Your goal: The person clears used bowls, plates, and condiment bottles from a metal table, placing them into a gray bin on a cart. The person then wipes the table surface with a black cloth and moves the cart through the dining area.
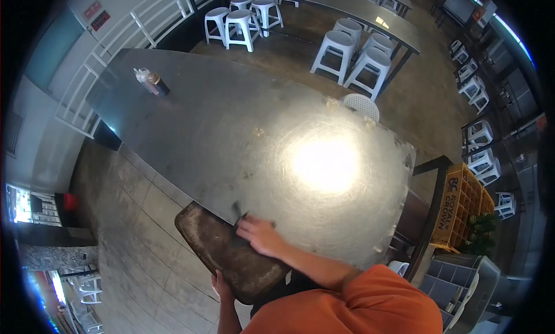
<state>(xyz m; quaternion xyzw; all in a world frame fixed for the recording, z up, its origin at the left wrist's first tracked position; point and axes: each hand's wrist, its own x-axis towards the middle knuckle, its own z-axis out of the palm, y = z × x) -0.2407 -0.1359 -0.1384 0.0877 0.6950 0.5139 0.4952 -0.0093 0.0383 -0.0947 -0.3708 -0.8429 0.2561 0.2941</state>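
Observation:
A worn brown tray (225, 251) lies against the near edge of a metal-topped table (208, 117), its upper side just at or below the tabletop's rim. My left hand (222, 286) grips the tray's lower left edge. Over the table edge and the tray, my right hand (259, 235) has its fingers curled on a dark, blurred thing (239, 223), perhaps a cloth; its kind cannot be told. Scattered crumbs or stains (248, 175) mark the tabletop, and a bright light reflects from it. Squeeze bottles (151, 81) stand near its far left end.
White plastic stools (241, 24) stand beyond the table, and more (372, 69) by a second long table (329, 2). A round perforated stool seat (361, 107) touches the far side. To the right is a yellow bottle crate (459, 208). A white railing (93, 80) runs at the left.

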